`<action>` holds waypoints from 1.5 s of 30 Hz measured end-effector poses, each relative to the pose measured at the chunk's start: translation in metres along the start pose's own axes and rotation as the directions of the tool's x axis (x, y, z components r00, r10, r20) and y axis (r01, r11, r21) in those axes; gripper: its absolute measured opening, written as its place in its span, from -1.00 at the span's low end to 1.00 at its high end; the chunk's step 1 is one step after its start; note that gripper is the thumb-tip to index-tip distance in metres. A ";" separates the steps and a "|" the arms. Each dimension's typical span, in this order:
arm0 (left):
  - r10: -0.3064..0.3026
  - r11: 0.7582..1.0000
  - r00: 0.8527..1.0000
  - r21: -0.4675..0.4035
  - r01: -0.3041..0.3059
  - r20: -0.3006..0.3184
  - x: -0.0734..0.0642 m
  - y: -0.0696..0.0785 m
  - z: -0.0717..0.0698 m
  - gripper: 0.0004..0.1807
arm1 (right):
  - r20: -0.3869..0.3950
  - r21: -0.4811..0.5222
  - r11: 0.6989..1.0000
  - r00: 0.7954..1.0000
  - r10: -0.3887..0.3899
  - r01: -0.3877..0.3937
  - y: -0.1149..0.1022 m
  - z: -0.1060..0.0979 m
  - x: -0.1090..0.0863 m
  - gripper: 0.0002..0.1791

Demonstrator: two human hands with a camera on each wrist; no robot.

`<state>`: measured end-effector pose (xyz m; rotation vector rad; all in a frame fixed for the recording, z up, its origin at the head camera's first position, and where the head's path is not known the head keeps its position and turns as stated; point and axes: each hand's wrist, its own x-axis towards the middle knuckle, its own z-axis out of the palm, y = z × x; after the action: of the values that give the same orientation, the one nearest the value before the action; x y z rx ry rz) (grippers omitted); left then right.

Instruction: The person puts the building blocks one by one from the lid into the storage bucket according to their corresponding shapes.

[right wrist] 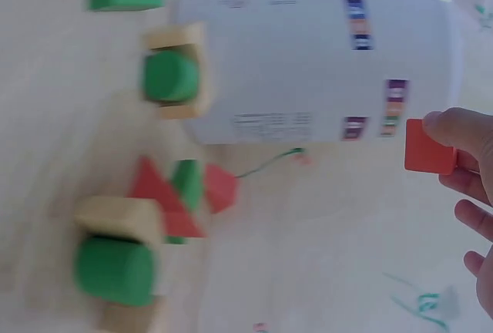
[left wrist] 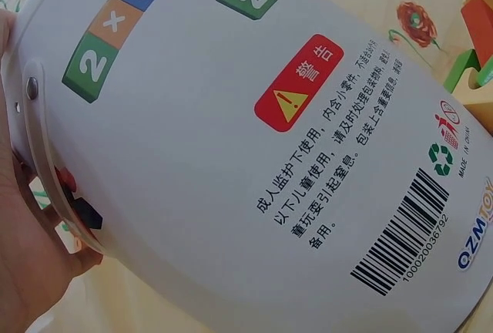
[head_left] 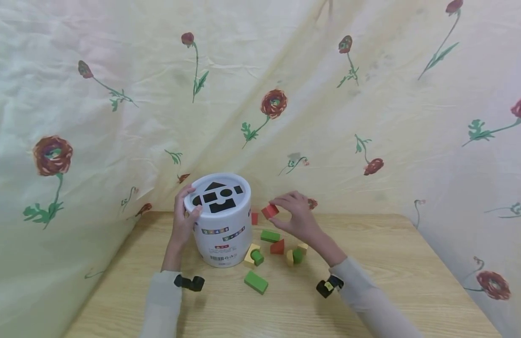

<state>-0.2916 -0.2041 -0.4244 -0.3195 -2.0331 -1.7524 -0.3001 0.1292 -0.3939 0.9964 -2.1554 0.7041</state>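
Note:
A white bucket (head_left: 224,239) stands upright on the table, its lid (head_left: 216,219) pierced with dark shaped holes. At the lid's left side my left hand (head_left: 181,225) holds the rim, thumb on top. The left wrist view shows the printed wall of the bucket and its handle (left wrist: 45,144) close to the fingers. My right hand (head_left: 300,219) pinches a red block (head_left: 270,211) between thumb and fingers, raised above the table right of the bucket. One square face of that block shows in the right wrist view, near the bucket's lid end.
Several loose blocks lie right of the bucket: green blocks (head_left: 256,282), a red wedge-like block (head_left: 277,247), a notched yellow block (head_left: 249,260) with a green cylinder (head_left: 257,257), and a wooden half-round (head_left: 290,257). Flowered cloth (head_left: 328,141) hangs behind the table (head_left: 370,263).

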 end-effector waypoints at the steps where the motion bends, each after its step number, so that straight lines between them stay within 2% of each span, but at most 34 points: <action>1: 0.000 1.000 1.000 0.000 0.000 -0.001 0.000 0.000 0.000 -0.35 | -0.014 0.009 1.000 1.000 -0.002 0.002 -0.001 -0.002 0.005 -0.51; 10: -0.009 1.000 1.000 0.013 0.009 -0.004 0.002 0.000 -0.002 -0.35 | -0.043 0.073 0.997 0.999 -0.004 0.007 -0.016 -0.011 0.046 -0.50; 17: -0.007 1.000 1.000 0.005 0.007 -0.009 0.003 0.000 -0.002 -0.36 | -0.021 0.120 0.992 0.999 0.046 -0.043 -0.033 -0.001 0.071 -0.49; 24: -0.032 0.999 0.999 0.011 0.032 -0.006 0.003 0.000 -0.002 -0.35 | 0.015 0.124 0.991 0.998 0.054 -0.056 -0.050 0.014 0.090 -0.52; 31: -0.039 0.999 0.999 0.010 0.039 0.001 0.001 0.001 -0.001 -0.35 | 0.031 0.074 0.997 0.999 0.033 -0.035 -0.064 0.028 0.105 -0.55; 45: -0.019 1.000 1.000 0.025 0.019 0.013 -0.001 -0.002 -0.002 -0.35 | 0.113 0.048 0.999 0.993 0.016 -0.021 -0.078 0.055 0.117 -0.57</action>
<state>-0.2915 -0.2060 -0.4268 -0.3059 -2.0716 -1.7391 -0.3140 -0.0060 -0.3277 1.0660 -2.2568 0.7280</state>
